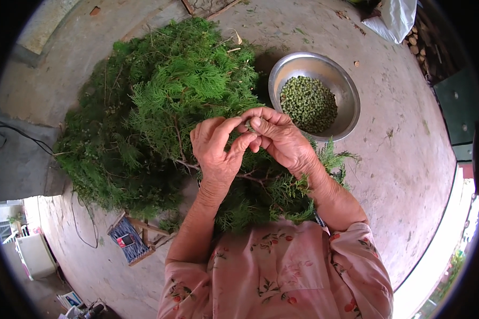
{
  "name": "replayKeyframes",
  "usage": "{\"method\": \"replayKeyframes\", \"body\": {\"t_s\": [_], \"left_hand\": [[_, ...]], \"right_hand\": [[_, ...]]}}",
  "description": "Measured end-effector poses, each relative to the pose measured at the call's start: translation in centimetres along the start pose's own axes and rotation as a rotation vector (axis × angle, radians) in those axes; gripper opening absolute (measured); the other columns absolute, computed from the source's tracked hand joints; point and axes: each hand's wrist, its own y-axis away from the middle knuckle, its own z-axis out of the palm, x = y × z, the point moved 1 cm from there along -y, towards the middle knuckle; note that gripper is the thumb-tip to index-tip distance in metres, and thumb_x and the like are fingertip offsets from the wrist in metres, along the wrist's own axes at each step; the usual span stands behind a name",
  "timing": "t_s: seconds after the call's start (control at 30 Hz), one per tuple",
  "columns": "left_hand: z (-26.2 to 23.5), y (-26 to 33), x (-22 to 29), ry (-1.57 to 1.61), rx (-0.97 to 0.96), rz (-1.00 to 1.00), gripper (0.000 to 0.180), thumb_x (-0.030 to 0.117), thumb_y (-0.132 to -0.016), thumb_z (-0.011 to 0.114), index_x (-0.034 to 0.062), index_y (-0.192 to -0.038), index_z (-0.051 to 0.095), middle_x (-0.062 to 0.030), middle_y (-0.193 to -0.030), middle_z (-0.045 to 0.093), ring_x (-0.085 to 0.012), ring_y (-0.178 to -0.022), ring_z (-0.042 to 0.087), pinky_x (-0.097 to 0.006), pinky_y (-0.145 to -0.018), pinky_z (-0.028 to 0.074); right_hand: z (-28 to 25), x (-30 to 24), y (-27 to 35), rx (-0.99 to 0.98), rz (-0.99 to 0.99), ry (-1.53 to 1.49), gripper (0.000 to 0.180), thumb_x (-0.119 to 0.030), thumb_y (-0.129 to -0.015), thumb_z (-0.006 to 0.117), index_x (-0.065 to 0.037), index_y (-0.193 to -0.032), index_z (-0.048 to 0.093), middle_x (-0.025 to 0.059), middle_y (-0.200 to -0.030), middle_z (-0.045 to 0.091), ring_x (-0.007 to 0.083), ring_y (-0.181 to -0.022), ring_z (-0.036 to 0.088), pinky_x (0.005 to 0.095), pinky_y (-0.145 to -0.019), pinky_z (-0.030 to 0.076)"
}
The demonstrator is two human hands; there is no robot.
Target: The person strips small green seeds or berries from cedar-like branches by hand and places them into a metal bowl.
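My left hand (218,146) and my right hand (282,139) meet fingertip to fingertip, in front of a big pile of green conifer branches (181,80). Between the thumb and forefinger of my right hand sits a small green seed cone (248,125). The left fingertips are pinched against its other side, and the fingers partly hide it. Just beyond my right hand stands a wide metal bowl (351,98), its bottom covered with many small round green cones (308,103). Leafy sprigs also lie under my forearms, close to my lap.
A small wooden stool (130,242) with a woven seat stands at the lower left, a dark cable (82,223) beside it. A white sack (394,24) and stacked firewood (414,41) are at the far right. Bits of leaf lie on the concrete floor (399,175).
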Motion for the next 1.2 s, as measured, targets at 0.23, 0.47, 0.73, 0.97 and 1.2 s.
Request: {"method": "replayKeyframes", "body": {"t_s": [0.23,0.47,0.73,0.97,1.2], "left_hand": [[0.6,0.4,-0.3,0.037,0.007,0.064,0.014,0.014,-0.067,0.071,0.0061,-0.075,0.063,-0.0024,-0.076,0.054,-0.0182,-0.069,0.051,-0.032,-0.065,0.039],[1.1,0.9,-0.2,0.414,-0.055,-0.255,0.008,0.005,-0.075,0.062,0.0024,-0.076,0.054,-0.0050,-0.077,0.053,-0.0199,-0.070,0.051,-0.030,-0.065,0.041],[0.6,1.2,-1.2,0.751,0.005,-0.719,0.009,0.011,-0.087,0.051,0.0018,-0.085,0.052,0.0004,-0.076,0.048,-0.0074,-0.067,0.042,-0.021,-0.065,0.039],[0.4,1.3,-1.6,0.514,0.046,-0.574,0.014,-0.002,-0.081,0.053,0.0025,-0.095,0.054,-0.0016,-0.087,0.052,-0.0095,-0.075,0.047,-0.021,-0.069,0.041],[0.8,0.9,-0.4,0.239,-0.092,-0.253,0.013,-0.004,-0.078,0.056,0.0004,-0.090,0.058,-0.0083,-0.093,0.053,-0.0164,-0.085,0.053,-0.028,-0.076,0.043]], "right_hand": [[-0.1,0.5,-0.2,0.029,0.003,0.051,0.020,-0.018,-0.086,0.053,-0.003,-0.099,0.056,0.0011,-0.076,0.055,0.0083,-0.061,0.048,0.0208,-0.055,0.043],[-0.2,0.9,-0.4,0.134,0.042,-0.134,0.016,-0.016,-0.086,0.053,-0.002,-0.093,0.055,0.0026,-0.072,0.055,0.0089,-0.055,0.049,0.0194,-0.048,0.041],[-2.1,1.3,-0.9,0.166,-0.026,-0.193,0.023,-0.021,-0.089,0.047,0.000,-0.097,0.051,0.0092,-0.083,0.055,0.0176,-0.070,0.056,0.0276,-0.057,0.047],[-1.2,0.8,-0.9,0.055,-0.020,-0.286,0.060,-0.048,-0.087,0.037,0.006,-0.112,0.040,0.0179,-0.103,0.049,0.0277,-0.096,0.052,0.0374,-0.084,0.045],[-0.6,0.6,-0.7,-0.082,-0.033,-0.345,0.083,-0.061,-0.078,0.040,0.012,-0.119,0.030,0.0225,-0.115,0.041,0.0323,-0.108,0.045,0.0415,-0.093,0.039]]}}
